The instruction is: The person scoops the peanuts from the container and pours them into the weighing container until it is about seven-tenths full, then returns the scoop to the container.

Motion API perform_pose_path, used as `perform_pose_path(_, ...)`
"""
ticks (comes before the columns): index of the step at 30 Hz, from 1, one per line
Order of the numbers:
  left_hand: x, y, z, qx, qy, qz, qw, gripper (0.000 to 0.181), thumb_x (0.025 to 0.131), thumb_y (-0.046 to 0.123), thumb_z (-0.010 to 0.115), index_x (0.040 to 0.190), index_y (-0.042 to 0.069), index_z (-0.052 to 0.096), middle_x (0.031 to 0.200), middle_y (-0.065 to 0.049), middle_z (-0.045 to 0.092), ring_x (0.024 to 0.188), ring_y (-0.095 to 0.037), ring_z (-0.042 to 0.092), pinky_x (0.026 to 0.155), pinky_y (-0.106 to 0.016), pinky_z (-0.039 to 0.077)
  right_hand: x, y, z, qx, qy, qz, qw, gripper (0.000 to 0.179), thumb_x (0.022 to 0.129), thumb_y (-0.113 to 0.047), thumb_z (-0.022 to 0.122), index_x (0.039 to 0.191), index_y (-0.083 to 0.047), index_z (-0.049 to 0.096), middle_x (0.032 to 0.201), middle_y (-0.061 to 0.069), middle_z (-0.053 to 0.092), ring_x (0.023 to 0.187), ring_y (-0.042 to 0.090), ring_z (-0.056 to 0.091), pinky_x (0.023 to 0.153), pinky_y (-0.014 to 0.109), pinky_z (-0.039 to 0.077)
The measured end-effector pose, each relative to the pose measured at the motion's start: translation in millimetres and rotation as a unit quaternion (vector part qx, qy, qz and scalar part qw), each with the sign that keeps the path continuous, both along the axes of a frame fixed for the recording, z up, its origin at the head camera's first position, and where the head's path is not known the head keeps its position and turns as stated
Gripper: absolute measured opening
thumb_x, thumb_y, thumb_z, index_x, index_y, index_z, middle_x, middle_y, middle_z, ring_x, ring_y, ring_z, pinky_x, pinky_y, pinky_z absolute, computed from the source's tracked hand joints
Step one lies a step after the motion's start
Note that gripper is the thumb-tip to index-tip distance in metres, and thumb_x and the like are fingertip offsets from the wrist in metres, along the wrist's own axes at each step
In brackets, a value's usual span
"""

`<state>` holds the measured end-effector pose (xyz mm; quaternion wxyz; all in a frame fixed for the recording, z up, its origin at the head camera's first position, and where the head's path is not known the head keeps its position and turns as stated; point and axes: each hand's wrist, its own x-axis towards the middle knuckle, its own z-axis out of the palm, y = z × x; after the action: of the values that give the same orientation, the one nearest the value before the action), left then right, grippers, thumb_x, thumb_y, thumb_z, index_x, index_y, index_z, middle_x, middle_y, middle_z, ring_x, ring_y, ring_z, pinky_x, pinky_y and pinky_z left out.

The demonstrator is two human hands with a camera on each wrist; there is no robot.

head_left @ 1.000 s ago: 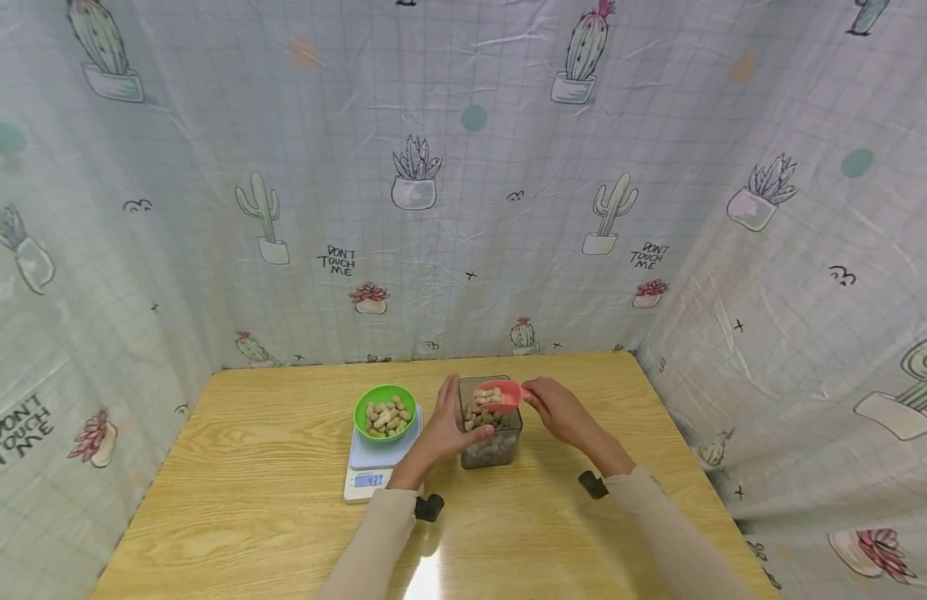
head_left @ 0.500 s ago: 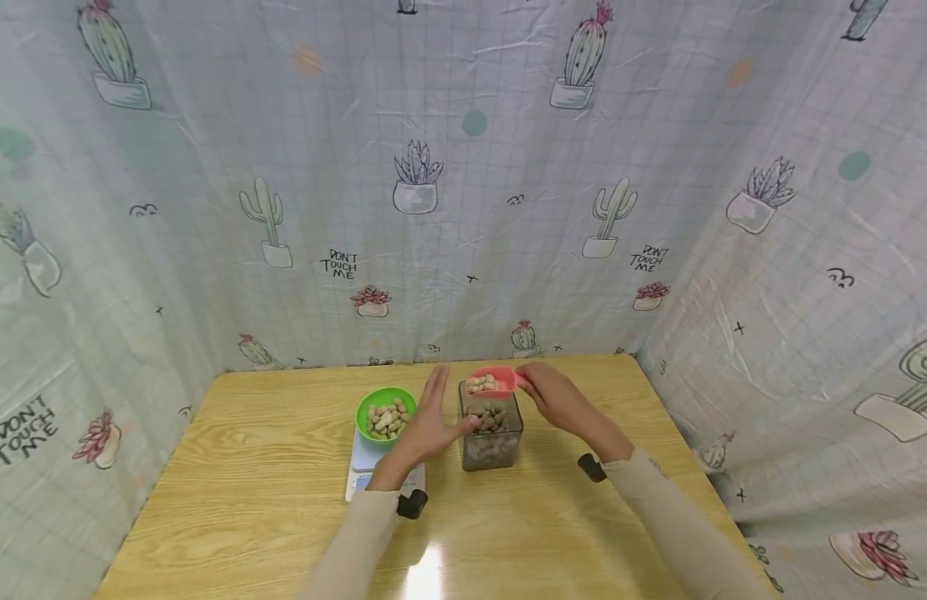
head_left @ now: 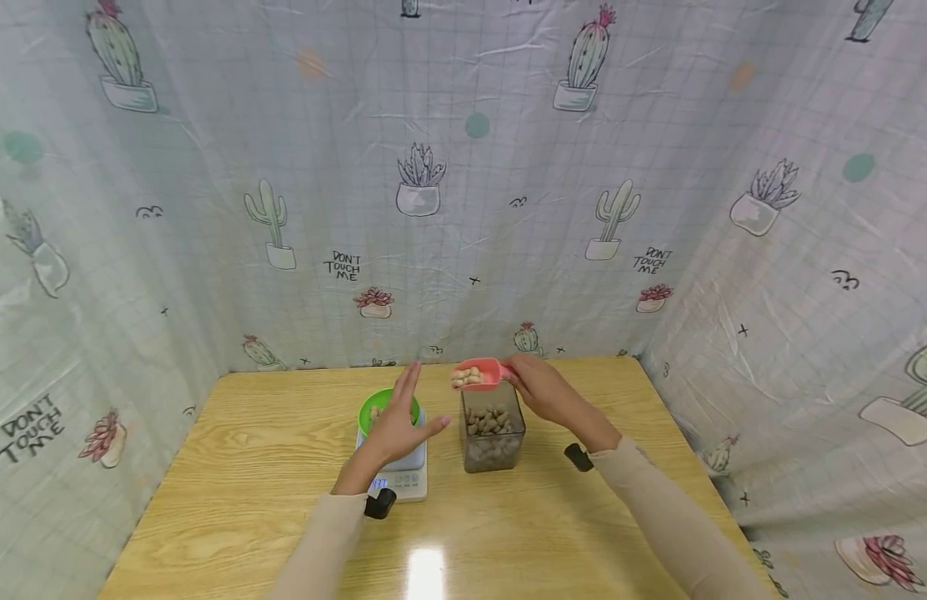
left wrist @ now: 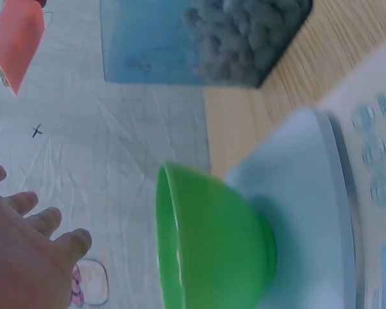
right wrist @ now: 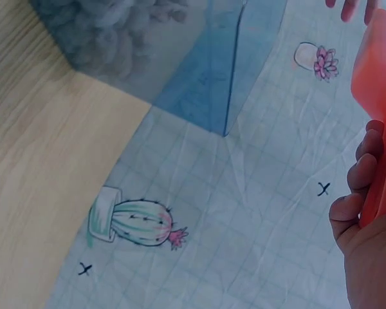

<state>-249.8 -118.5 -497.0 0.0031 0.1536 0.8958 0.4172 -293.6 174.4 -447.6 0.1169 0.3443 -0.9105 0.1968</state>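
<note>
My right hand (head_left: 541, 388) grips the handle of a red scoop (head_left: 491, 374), seen also in the right wrist view as a red scoop (right wrist: 377, 71). Several peanuts (head_left: 467, 377) lie in the scoop, which is above the far left part of a clear grey bin (head_left: 493, 454) holding more peanuts (head_left: 488, 420). With fingers spread, my left hand (head_left: 392, 431) hovers over a green bowl (head_left: 364, 408) and partly hides it and the peanuts inside. In the left wrist view the green bowl (left wrist: 219, 238) stands on a scale's platform, apart from the hand.
A white kitchen scale (head_left: 411, 483) bears the bowl; its display is partly hidden by my left wrist. The wooden table (head_left: 268, 467) ends at a curtain (head_left: 471, 292) printed with cacti, which also hangs along both sides.
My left hand has left the bin's side and moved left over the bowl. My right hand has raised the scoop of peanuts out of the bin and shifted it left.
</note>
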Motion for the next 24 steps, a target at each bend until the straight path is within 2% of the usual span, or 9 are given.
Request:
perform_pose_path(3, 1.1, -9.1, 0.6, -0.017, 0.005, 0.002, 0.9998, 0.102, 0.086, 0.061, 0.065, 0.157, 0.039, -0.006, 0.167, -0.002, -0.004, 0.144, -0.046, 0.03, 0.103, -0.071, 0.035, -2.4, -5, 0.4, 0.001, 0.004, -0.002, 1.0, 0.024, 0.104, -0.023, 0.049, 0.119, -0.009, 0.06, 0.104, 0.005, 0.066, 0.097, 0.021, 0.062, 0.082, 0.039, 0.052)
perform_pose_path(5, 1.9, -15.3, 1.2, -0.022, 0.009, 0.006, 0.9997, 0.103, 0.086, 0.059, 0.067, 0.157, 0.038, -0.005, 0.167, -0.004, -0.004, 0.146, -0.046, 0.025, 0.104, -0.07, 0.035, -4.1, -8, 0.5, -0.001, 0.006, 0.0, 1.0, 0.024, 0.104, -0.022, 0.049, 0.119, -0.007, 0.061, 0.107, 0.007, 0.067, 0.1, 0.024, 0.063, 0.085, 0.041, 0.052)
perform_pose_path(7, 1.9, -21.6, 1.9, -0.031, 0.019, 0.011, 0.9993, 0.105, 0.085, 0.056, 0.068, 0.158, 0.034, -0.003, 0.167, -0.006, -0.002, 0.148, -0.045, 0.02, 0.105, -0.069, 0.035, -5.8, -12, 0.0, 0.002, 0.009, 0.001, 1.0, 0.024, 0.104, -0.022, 0.05, 0.119, -0.007, 0.061, 0.108, 0.008, 0.067, 0.102, 0.024, 0.063, 0.087, 0.042, 0.052)
perform_pose_path(12, -1.0, -39.9, 0.8, -0.051, 0.036, 0.018, 0.9979, 0.105, 0.084, 0.054, 0.071, 0.16, 0.027, 0.003, 0.167, -0.01, 0.004, 0.149, -0.044, 0.018, 0.105, -0.07, 0.033, -9.9, -23, -2.4, -0.003, 0.004, 0.008, 1.0, 0.023, 0.103, -0.02, 0.051, 0.119, -0.006, 0.061, 0.108, 0.009, 0.067, 0.102, 0.025, 0.062, 0.087, 0.041, 0.051)
perform_pose_path(18, -2.9, -66.4, -10.5, -0.073, 0.005, 0.029, 0.9969, 0.11, 0.082, 0.053, 0.074, 0.16, 0.024, 0.003, 0.167, -0.01, 0.003, 0.15, -0.044, 0.015, 0.107, -0.07, 0.031, -11.0, -37, -3.6, 0.002, -0.016, 0.019, 0.9997, 0.025, 0.104, -0.023, 0.048, 0.117, -0.006, 0.059, 0.108, 0.009, 0.065, 0.102, 0.024, 0.061, 0.086, 0.04, 0.05)
perform_pose_path(24, -7.1, -83.0, -24.6, -0.063, -0.035, 0.011, 0.9974, 0.116, 0.078, 0.051, 0.078, 0.16, 0.016, 0.005, 0.166, -0.016, 0.004, 0.148, -0.048, 0.015, 0.109, -0.07, 0.028, -11.5, -47, -7.3, 0.001, -0.03, 0.018, 0.9994, 0.023, 0.103, -0.023, 0.049, 0.116, -0.007, 0.06, 0.108, 0.008, 0.066, 0.1, 0.023, 0.061, 0.083, 0.038, 0.05)
